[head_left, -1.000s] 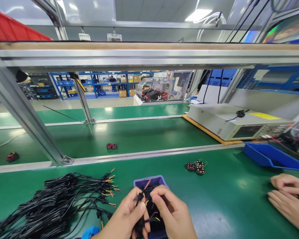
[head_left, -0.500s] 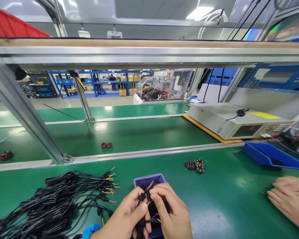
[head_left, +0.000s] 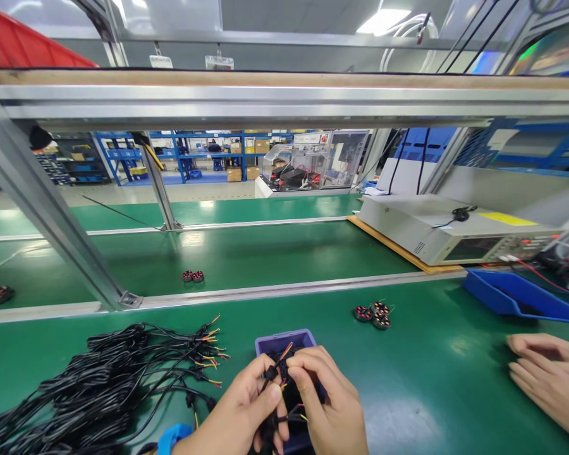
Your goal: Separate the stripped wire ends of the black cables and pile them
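My left hand is closed around a black cable, whose thin red, yellow and orange wire ends point upward. My right hand pinches at the cable's end from the right; whatever lies between its thumb and forefinger is too small to make out. Both hands are over a purple bin with small black parts inside, partly hidden by my fingers. More coloured wire ends poke out below my left thumb. Left of my hands lies a pile of bundled black cables with bare coloured ends.
Several small round motors sit on the green bench. Two more are on the green strip behind the metal rail. At right are a blue tray, a grey instrument and another person's hands. A metal shelf beam crosses above.
The motors behind the rail have shifted left. At right, the other person's hands have moved slightly apart. My own hands keep nearly the same grip and place.
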The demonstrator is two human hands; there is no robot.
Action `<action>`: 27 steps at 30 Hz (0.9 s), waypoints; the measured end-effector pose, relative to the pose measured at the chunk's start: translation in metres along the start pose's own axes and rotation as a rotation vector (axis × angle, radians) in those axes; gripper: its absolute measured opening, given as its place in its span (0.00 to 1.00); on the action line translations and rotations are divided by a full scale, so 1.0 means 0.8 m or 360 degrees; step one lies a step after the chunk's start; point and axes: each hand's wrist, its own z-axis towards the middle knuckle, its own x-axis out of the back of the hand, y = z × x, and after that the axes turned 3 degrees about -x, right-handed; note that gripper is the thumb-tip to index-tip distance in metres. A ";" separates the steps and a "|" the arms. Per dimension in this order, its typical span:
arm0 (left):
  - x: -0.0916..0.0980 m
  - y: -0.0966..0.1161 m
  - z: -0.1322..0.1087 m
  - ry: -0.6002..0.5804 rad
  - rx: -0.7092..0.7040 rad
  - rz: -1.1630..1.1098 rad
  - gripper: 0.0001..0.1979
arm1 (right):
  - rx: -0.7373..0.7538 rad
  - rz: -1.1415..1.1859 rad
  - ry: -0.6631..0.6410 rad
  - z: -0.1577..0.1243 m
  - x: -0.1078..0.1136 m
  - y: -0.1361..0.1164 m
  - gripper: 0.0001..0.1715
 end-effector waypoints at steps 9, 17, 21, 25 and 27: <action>0.000 -0.004 0.001 0.0021 0.0006 0.0005 0.31 | 0.0126 -0.0099 0.0049 -0.009 0.000 0.008 0.09; -0.002 0.001 0.002 0.0038 0.0003 0.0006 0.32 | -0.0526 0.0253 -0.0045 -0.014 -0.002 0.002 0.16; -0.001 0.006 0.002 0.0068 0.0020 -0.0012 0.31 | -0.0757 0.0330 -0.0186 -0.009 0.009 0.003 0.20; -0.002 0.007 0.001 0.0079 0.0044 -0.0022 0.31 | -0.0832 0.0349 -0.0242 -0.007 0.012 0.005 0.23; -0.003 0.007 0.001 0.0077 0.0050 -0.0018 0.31 | -0.0867 0.0351 -0.0238 -0.007 0.012 0.004 0.23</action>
